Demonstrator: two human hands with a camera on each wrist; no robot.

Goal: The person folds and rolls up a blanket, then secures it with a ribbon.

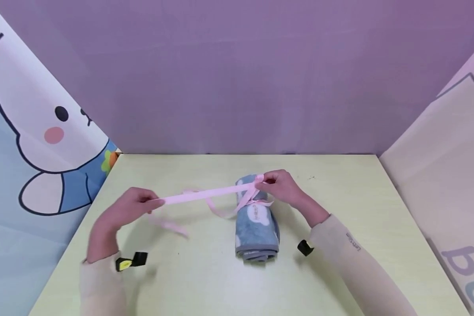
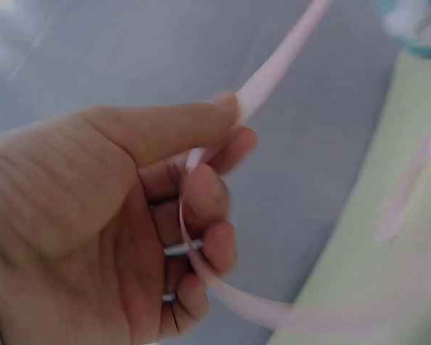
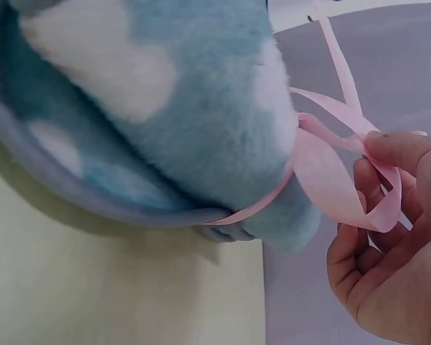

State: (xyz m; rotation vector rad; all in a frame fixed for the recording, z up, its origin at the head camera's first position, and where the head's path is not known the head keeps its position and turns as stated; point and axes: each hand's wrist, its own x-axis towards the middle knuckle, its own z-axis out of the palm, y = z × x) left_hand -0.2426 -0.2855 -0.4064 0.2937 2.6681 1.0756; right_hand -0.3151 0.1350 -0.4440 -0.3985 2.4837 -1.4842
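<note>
A rolled blue blanket with white patches lies lengthwise on the table, and a pink ribbon is wrapped around its far part. My left hand, out to the left, pinches one length of the ribbon between thumb and forefinger. From there the ribbon runs taut to my right hand above the blanket. In the left wrist view the ribbon's tail loops down past the curled fingers. My right hand pinches a looped part of the ribbon close beside the roll, as the right wrist view shows.
The pale yellow table meets a purple backdrop at its far edge. A printed cartoon sheet stands on the left and another printed sheet on the right. A loose ribbon tail hangs under the left hand.
</note>
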